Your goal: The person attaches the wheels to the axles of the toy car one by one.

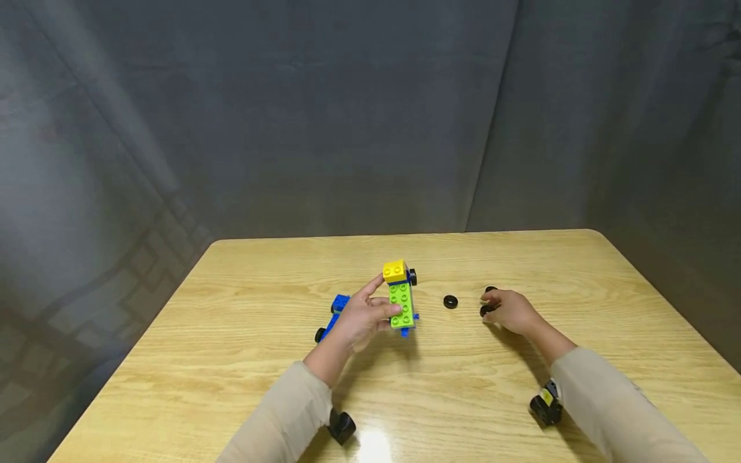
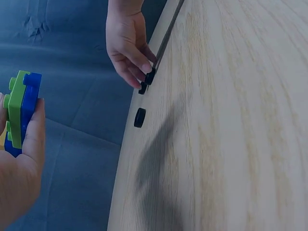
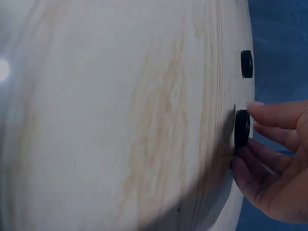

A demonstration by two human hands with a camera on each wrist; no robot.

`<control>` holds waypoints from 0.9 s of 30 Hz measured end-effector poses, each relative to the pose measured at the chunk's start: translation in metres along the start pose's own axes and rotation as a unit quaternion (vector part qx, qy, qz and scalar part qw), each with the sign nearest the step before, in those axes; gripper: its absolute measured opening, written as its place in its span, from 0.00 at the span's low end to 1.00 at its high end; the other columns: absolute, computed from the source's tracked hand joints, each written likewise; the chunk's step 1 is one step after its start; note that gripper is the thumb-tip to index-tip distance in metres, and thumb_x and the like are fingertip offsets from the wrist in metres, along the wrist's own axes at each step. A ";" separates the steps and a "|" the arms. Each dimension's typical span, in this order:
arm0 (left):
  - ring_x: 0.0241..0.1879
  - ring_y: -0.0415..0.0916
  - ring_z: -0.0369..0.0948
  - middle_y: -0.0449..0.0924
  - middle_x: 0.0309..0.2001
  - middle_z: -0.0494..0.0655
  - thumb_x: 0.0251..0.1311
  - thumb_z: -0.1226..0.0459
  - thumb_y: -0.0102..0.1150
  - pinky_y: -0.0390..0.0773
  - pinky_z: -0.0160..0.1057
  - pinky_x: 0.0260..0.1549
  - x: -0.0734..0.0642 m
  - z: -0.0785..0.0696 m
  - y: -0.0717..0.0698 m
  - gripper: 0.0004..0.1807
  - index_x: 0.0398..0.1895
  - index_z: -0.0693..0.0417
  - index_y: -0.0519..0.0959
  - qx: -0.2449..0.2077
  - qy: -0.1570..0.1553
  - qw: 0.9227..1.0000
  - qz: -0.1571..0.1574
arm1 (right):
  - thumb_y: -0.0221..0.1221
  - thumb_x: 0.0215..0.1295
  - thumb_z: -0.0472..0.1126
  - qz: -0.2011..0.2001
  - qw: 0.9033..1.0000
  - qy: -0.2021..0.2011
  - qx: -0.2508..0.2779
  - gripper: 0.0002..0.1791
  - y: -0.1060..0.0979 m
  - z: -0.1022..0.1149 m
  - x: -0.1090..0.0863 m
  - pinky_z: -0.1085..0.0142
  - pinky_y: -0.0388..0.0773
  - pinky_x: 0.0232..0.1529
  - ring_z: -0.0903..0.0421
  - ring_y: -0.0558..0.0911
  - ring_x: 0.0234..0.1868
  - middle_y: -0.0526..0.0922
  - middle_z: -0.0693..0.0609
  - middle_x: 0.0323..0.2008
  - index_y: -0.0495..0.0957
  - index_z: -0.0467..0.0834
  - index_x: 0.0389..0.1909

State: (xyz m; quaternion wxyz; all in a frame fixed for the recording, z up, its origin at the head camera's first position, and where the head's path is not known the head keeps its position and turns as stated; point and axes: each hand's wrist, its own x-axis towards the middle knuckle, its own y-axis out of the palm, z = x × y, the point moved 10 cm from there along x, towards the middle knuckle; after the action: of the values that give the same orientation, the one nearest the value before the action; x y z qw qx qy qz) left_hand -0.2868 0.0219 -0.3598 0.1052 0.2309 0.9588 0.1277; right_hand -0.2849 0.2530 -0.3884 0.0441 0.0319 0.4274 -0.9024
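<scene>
My left hand [image 1: 361, 318] grips a toy brick car [image 1: 401, 297] above the table. Its body has a yellow brick, a lime green studded brick and a blue base, and one black wheel shows on its right side. The thumb lies over the green studs; fingers support the blue side. At the right, my right hand [image 1: 512, 310] bends down to the tabletop, its thumb and fingertips around a small black wheel [image 3: 242, 128]. Another black wheel [image 1: 491, 289] shows just beyond those fingers. A third black wheel [image 1: 450, 301] lies flat between the two hands.
A blue toy vehicle [image 1: 339, 303] with black wheels stands on the table behind my left hand, partly hidden by it. The wooden table [image 1: 278, 270] ends at a far edge before a grey curtain [image 1: 324, 128]. Black cameras are strapped at both wrists.
</scene>
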 end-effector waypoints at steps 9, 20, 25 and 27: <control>0.31 0.75 0.42 0.75 0.34 0.51 0.51 0.75 0.54 0.74 0.39 0.32 0.005 -0.002 0.002 0.40 0.66 0.46 0.49 -0.007 0.016 1.000 -0.002 | 0.60 0.46 0.29 -0.015 0.996 -0.030 -0.081 0.13 -0.004 0.011 0.003 0.57 0.70 0.31 0.45 0.73 0.32 0.74 0.40 0.29 0.73 0.30 0.35; 0.34 0.75 0.42 0.75 0.36 0.51 0.51 0.73 0.55 0.74 0.39 0.36 0.003 -0.007 0.002 0.38 0.64 0.43 0.53 -0.005 0.025 1.000 -0.009 | 0.56 0.53 0.33 -0.007 0.998 -0.021 0.059 0.17 0.005 0.025 -0.010 0.65 0.71 0.23 0.55 0.74 0.24 0.69 0.43 0.29 0.68 0.28 0.42; 0.34 0.75 0.42 0.75 0.35 0.51 0.51 0.74 0.54 0.74 0.41 0.37 0.002 -0.005 0.000 0.38 0.65 0.45 0.52 0.002 0.023 1.000 -0.016 | 0.57 0.53 0.36 -0.020 0.996 -0.040 0.074 0.16 0.006 0.043 -0.016 0.63 0.71 0.30 0.52 0.72 0.33 0.71 0.44 0.33 0.70 0.32 0.41; 0.33 0.75 0.41 0.75 0.35 0.51 0.52 0.74 0.53 0.74 0.41 0.36 0.001 -0.005 -0.001 0.38 0.65 0.45 0.51 0.005 0.024 1.000 -0.018 | 0.57 0.53 0.37 -0.021 0.995 -0.049 0.080 0.16 0.007 0.051 -0.020 0.63 0.69 0.32 0.52 0.71 0.34 0.71 0.45 0.34 0.71 0.33 0.41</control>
State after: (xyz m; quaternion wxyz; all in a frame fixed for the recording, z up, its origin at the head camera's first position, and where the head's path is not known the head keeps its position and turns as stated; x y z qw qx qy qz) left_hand -0.2891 0.0203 -0.3552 0.0829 0.2111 0.9657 0.1264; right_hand -0.2657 0.2105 -0.3599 0.0438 -0.0181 0.3517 -0.9349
